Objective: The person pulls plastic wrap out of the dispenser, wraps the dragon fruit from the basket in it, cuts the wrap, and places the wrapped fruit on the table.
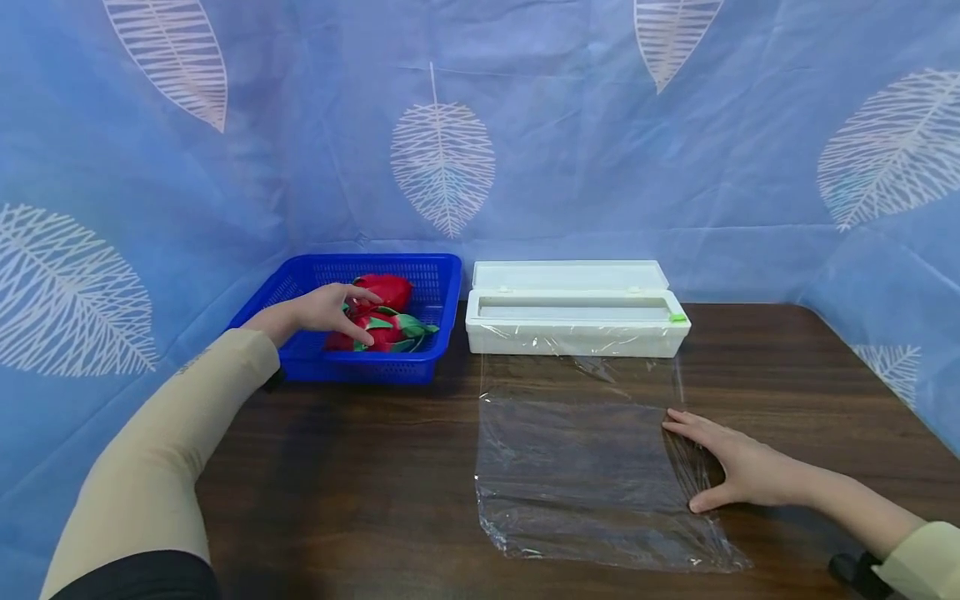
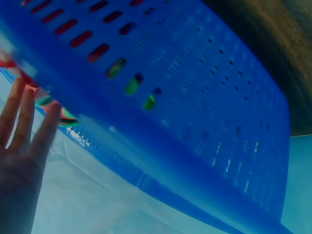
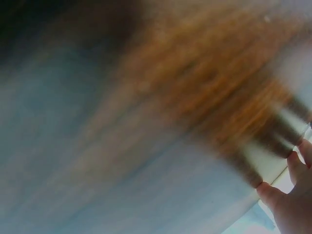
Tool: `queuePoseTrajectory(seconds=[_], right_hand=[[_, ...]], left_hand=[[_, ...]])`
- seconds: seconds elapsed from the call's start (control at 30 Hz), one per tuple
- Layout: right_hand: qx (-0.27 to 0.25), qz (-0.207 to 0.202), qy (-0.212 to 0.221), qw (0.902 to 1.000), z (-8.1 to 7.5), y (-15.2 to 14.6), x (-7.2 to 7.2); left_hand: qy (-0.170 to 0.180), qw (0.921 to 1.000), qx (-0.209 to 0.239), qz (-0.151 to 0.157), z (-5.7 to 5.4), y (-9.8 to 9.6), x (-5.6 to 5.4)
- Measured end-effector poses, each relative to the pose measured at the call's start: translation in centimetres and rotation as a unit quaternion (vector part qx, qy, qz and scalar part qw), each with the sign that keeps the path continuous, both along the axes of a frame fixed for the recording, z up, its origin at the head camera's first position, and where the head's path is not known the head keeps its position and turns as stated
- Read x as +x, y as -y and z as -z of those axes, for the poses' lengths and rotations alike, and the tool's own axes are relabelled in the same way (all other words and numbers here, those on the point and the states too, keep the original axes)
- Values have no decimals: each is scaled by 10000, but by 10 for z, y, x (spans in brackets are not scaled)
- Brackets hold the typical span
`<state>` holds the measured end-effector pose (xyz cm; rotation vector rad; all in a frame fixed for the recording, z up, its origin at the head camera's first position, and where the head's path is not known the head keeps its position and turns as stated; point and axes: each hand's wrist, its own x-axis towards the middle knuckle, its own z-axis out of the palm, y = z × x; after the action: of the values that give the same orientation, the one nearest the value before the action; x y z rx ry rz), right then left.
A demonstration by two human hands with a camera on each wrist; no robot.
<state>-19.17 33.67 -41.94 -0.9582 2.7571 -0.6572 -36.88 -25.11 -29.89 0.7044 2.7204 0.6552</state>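
Observation:
My left hand (image 1: 324,310) reaches over the near left rim of the blue plastic basket (image 1: 433,367), with thumb and fingers spread apart beside red dragon fruits. One dragon fruit (image 1: 388,337) with green scales lies at the front, and another dragon fruit (image 1: 392,289) sits behind it. In the left wrist view, the basket wall (image 2: 195,112) hides most of the fruit beside the fingers. On the table, my right hand (image 1: 738,468) rests its spread fingertips on the right edge of a sheet of clear plastic wrap (image 1: 570,467). The right wrist view is mostly blurred.
A white wrap dispenser (image 1: 577,340) with its lid up stands at the back centre, a green slider at its right end. The wrap runs from its front onto the dark wooden table (image 1: 360,483). Blue leaf-patterned cloth (image 1: 540,167) hangs behind and at both sides.

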Motion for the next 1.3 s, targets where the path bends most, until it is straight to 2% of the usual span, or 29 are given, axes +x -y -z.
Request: queuePoseTrajectory(seconds=[0.17,0.4,0.6,0.8,0.97,1.3], right_hand=[[26,18,-72,10000,-1,-2,0],[40,52,-254,9997,2,-2,1],[101,22,-266,9996,2,-1,2],[54,-4,-210,9998,1,1,2],[68,-19,-214,9997,2,2,2],[80,-21,-282,9996,4,0,2]], left_hand=[[34,9997,-216,-136,-1,-3,-2],[376,9976,-565,-169,-7,-6,-9],[618,9957,-634,-274,0,-6,-10],[723,9952,-530,-404,4,-3,-5],[996,9939,-406,-249,6,-2,-2],[1244,9901,-646,-68,6,-10,-6]])
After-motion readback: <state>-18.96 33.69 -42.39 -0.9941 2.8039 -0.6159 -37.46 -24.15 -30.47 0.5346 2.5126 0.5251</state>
